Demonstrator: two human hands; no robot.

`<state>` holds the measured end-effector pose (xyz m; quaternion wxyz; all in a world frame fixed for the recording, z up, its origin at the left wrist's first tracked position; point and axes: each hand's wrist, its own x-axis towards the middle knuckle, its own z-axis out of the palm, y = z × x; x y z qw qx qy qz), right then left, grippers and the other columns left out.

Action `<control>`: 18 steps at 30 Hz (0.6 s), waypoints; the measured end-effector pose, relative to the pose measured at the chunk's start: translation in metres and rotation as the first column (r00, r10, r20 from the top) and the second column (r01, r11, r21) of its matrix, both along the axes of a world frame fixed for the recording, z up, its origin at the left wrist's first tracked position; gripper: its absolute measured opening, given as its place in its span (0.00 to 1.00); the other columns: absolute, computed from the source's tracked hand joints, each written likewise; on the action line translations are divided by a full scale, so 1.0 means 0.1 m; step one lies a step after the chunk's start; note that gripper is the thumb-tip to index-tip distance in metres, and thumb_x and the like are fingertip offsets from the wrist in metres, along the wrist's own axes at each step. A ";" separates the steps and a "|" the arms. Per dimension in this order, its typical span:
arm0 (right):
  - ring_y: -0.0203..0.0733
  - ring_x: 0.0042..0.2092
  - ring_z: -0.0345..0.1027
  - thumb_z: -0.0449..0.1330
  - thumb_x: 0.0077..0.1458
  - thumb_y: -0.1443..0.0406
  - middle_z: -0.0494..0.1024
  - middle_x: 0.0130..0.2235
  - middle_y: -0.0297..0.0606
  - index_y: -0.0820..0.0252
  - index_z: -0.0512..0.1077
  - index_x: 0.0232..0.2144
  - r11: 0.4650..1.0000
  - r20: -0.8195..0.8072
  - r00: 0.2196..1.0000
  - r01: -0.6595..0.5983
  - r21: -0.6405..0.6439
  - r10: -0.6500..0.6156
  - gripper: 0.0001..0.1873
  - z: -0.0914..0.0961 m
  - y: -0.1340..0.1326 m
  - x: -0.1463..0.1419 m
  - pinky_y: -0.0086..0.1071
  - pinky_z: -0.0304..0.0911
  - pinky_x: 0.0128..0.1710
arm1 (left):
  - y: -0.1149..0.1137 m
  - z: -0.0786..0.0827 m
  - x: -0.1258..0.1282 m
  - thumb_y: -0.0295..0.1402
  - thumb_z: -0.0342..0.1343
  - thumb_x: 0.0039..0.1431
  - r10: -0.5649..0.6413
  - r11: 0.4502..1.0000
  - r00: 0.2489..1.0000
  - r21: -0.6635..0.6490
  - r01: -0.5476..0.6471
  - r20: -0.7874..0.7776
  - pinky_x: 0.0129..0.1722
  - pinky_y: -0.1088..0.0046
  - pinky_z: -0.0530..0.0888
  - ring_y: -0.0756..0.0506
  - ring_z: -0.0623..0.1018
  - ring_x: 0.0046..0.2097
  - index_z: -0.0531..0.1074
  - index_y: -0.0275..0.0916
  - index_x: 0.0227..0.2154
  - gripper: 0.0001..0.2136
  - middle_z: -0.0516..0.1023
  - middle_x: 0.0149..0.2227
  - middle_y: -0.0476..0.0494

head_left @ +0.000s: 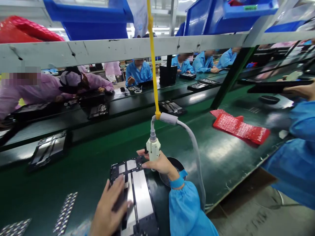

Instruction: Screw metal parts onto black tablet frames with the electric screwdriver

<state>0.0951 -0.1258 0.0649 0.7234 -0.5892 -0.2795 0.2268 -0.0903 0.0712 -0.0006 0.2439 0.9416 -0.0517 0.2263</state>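
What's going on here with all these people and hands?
Someone's right hand is holding a pale tool on a grey hose, beside the far end of a panel. Their left hand is spread over the panel's left side; it's too blurry to tell if it touches. The panel is on a green table. Other people sit across from them.

There's 1 off-wht. plastic hand tool (153, 149), 1 gry. cable (196, 147), 1 thin yel. cord (154, 68), 1 flat rect. blk.-&-slvr. device (142, 185) nearest, 2 blk.-&-wht. patterned strips (65, 212) lower L, 4 blue-smocked co-workers (139, 72) across, & 2 pink-smocked co-workers (94, 81) bent over at L.
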 end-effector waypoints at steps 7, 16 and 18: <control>0.53 0.49 0.73 0.71 0.44 0.66 0.77 0.50 0.46 0.60 0.73 0.49 0.955 0.206 0.933 0.288 0.067 -0.295 0.28 0.14 -0.20 0.01 0.46 0.67 0.50 | -0.55 -0.24 -0.32 0.26 0.45 0.63 -0.255 0.806 0.954 0.581 0.118 0.160 0.67 0.46 0.37 0.40 0.52 0.68 0.74 0.42 0.49 0.17 0.75 0.54 0.45; 0.33 0.15 0.62 0.69 0.45 0.60 0.68 0.15 0.24 0.65 0.70 0.44 0.848 0.016 0.849 0.526 0.068 -0.528 0.25 -0.02 -0.39 0.04 0.28 0.63 0.18 | -0.81 -0.08 -0.01 0.43 0.49 0.61 -0.437 0.719 0.882 0.657 0.227 0.174 0.66 0.43 0.37 0.36 0.73 0.54 0.77 0.34 0.43 0.19 0.77 0.51 0.37; 0.33 0.15 0.61 0.68 0.45 0.60 0.68 0.14 0.24 0.64 0.70 0.39 0.836 0.012 0.837 0.545 0.059 -0.546 0.21 -0.06 -0.40 0.04 0.28 0.62 0.17 | -0.93 -0.09 0.01 0.38 0.50 0.61 -0.410 0.758 0.895 0.611 0.227 0.176 0.67 0.46 0.37 0.38 0.75 0.52 0.76 0.33 0.44 0.17 0.77 0.50 0.37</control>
